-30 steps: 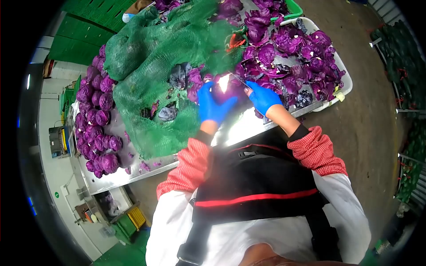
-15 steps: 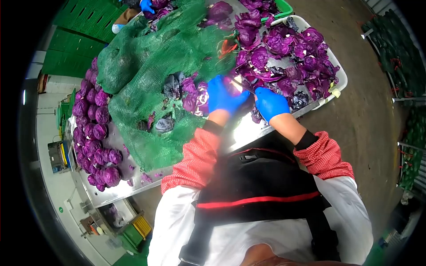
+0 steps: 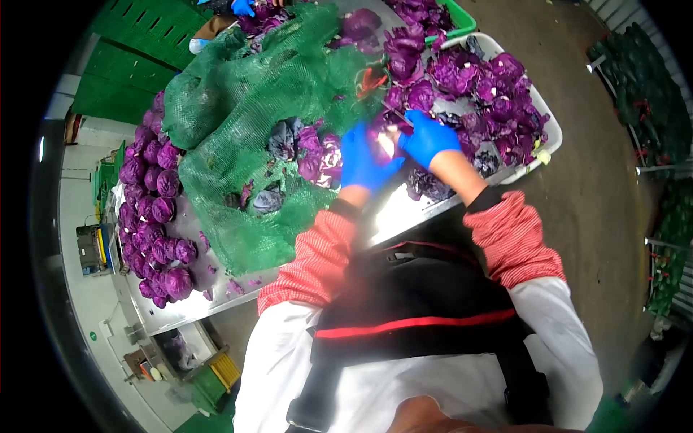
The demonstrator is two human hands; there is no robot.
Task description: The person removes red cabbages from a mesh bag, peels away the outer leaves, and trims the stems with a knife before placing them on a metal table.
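My left hand (image 3: 363,162), in a blue glove, cups a purple cabbage head (image 3: 385,143) over the front edge of the steel table (image 3: 189,299). My right hand (image 3: 427,137), also blue-gloved, is closed on a small knife (image 3: 399,118) whose dark blade lies against the top of that cabbage. The cabbage is mostly hidden between the two gloves. Both hands sit just left of the white tub (image 3: 552,133) of loose purple leaves.
Green mesh sacks (image 3: 245,94) with several cabbages inside cover the table's middle. Trimmed purple cabbages (image 3: 155,209) are piled at the left end. A weighing scale (image 3: 92,249) stands beyond them. Another person's blue-gloved hand (image 3: 242,7) shows at the top. Green crates (image 3: 119,61) line the far left.
My right hand has moved up and left onto the top of the cabbage, with the knife. My left hand has shifted slightly right while holding the head.
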